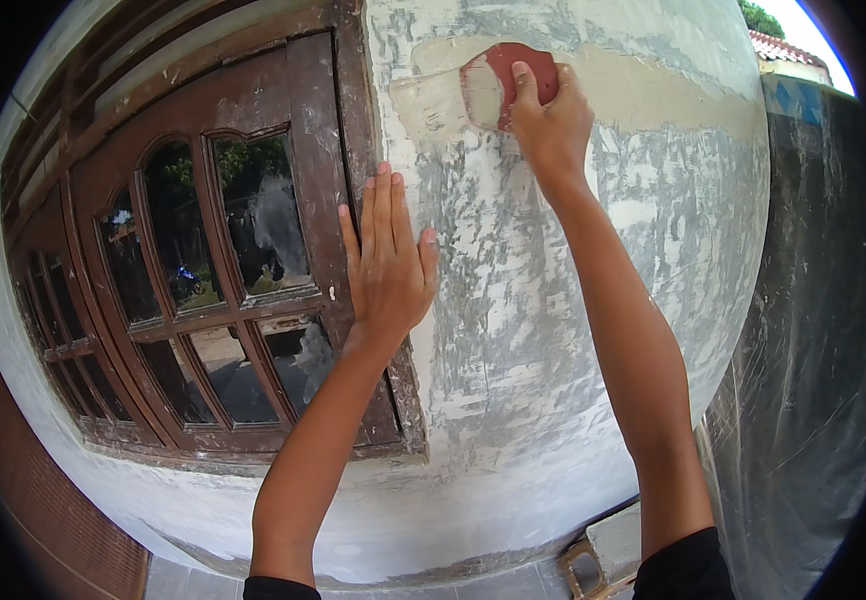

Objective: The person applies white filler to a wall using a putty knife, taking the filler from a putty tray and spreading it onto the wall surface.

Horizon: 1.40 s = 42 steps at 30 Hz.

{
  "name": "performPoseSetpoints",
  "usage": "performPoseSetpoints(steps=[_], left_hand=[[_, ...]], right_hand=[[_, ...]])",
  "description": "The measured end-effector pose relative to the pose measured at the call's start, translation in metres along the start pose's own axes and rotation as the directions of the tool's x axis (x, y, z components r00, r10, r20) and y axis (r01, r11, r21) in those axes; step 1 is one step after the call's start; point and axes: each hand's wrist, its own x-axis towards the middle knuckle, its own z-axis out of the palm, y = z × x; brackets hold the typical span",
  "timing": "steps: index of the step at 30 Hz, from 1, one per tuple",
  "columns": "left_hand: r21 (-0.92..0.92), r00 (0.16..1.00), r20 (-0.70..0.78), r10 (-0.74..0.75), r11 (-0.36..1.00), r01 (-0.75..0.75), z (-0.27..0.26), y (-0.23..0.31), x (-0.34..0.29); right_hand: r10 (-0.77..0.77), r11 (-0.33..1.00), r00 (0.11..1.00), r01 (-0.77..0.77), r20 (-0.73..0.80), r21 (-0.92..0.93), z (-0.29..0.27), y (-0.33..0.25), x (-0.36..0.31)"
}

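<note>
My right hand [556, 120] grips a red putty spreader [525, 66] high on the wall, thumb on its face. Pale putty coats the left part of the spreader, and its edge lies against the wall. A band of smooth beige putty [668, 92] runs across the wall [553, 270] on both sides of the tool. My left hand [389, 265] rests flat, fingers stretched upward, where the brown window frame [355, 120] meets the wall. Nothing is in that hand.
Left of my hands is a brown wooden window [183, 310] with several glass panes. Grey floor tiles [193, 582] show below, with a worn box-like object [608, 550] near my right elbow. A dark, streaked surface [803, 330] stands at the right, with a tiled roof edge [788, 52] above.
</note>
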Motion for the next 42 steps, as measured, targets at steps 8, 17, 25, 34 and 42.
performPoseSetpoints(steps=[8, 17, 25, 34, 42], left_hand=[[-0.037, 1.000, 0.001, -0.005, 0.999, 0.005, 0.004, 0.009, 0.003], [-0.032, 1.000, -0.017, -0.005, 0.999, 0.005, 0.004, 0.006, 0.000], [0.005, 1.000, 0.016, -0.015, 1.000, 0.015, 0.003, 0.001, 0.000], [-0.018, 1.000, -0.021, -0.021, 1.000, 0.021, 0.007, 0.007, 0.001], [0.041, 1.000, 0.007, -0.008, 0.999, 0.007, 0.002, 0.004, -0.001]], right_hand=[[-0.166, 0.975, 0.981, 0.148, 0.100, 0.165, 0.014, -0.025, -0.020], [0.310, 0.899, 0.947, -0.264, -0.081, 0.348, -0.057, 0.036, 0.026], [-0.141, 0.984, 0.971, 0.116, 0.194, 0.136, -0.004, -0.003, -0.022], [0.189, 0.837, 0.978, -0.206, 0.084, 0.507, -0.058, 0.034, 0.005], [-0.124, 0.992, 0.987, 0.122, 0.099, 0.021, -0.007, 0.009, -0.007]])
